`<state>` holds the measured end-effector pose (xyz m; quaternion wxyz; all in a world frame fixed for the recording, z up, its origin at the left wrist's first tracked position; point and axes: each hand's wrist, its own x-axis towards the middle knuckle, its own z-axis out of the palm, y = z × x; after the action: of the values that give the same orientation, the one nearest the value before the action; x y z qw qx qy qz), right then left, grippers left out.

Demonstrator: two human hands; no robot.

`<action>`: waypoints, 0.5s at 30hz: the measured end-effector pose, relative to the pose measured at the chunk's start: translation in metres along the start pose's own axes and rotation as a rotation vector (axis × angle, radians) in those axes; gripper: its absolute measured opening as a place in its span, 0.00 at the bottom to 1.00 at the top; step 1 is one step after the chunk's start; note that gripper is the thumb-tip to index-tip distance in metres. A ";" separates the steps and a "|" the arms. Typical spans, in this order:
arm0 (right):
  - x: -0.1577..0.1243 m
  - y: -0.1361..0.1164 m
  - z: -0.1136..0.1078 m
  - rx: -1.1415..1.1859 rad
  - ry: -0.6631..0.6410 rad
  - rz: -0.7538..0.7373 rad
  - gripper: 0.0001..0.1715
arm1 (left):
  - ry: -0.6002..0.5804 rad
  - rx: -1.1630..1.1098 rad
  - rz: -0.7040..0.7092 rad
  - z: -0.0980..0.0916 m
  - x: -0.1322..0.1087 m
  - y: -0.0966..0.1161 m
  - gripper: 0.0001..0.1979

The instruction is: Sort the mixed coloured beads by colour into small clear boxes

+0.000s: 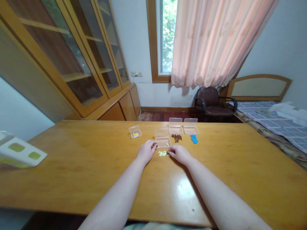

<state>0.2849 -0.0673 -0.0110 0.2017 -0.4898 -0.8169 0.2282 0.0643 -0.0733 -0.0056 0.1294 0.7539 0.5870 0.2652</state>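
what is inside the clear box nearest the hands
In the box, at least one pale piece lies toward the right. The left hand partly covers its near left corner, hiding anything there.

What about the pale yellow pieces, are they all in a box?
No, a pile of pale yellow pieces lies on the table, on the near side of an open clear box.

The left hand [146, 152] is resting its fingers by the nearest clear box [162, 142]; the right hand [179, 154] is touching pale pieces [162, 153]. Beyond its fingers, brown pieces [177, 138] and (farther right) blue pieces [194, 139] are lying.
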 end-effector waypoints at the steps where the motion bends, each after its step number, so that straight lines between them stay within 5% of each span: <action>1: 0.000 0.000 0.000 0.013 0.001 0.004 0.07 | -0.004 0.002 0.010 -0.003 -0.002 0.000 0.10; 8: 0.002 0.005 0.002 0.096 0.092 0.008 0.08 | -0.214 0.076 0.150 -0.018 -0.014 0.008 0.10; 15: 0.003 0.006 0.004 0.113 0.180 0.051 0.09 | -0.270 0.119 0.132 -0.016 -0.014 0.014 0.12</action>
<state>0.2857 -0.0629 -0.0172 0.2958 -0.5168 -0.7685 0.2340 0.0645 -0.0926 0.0116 0.1443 0.8260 0.5282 0.1342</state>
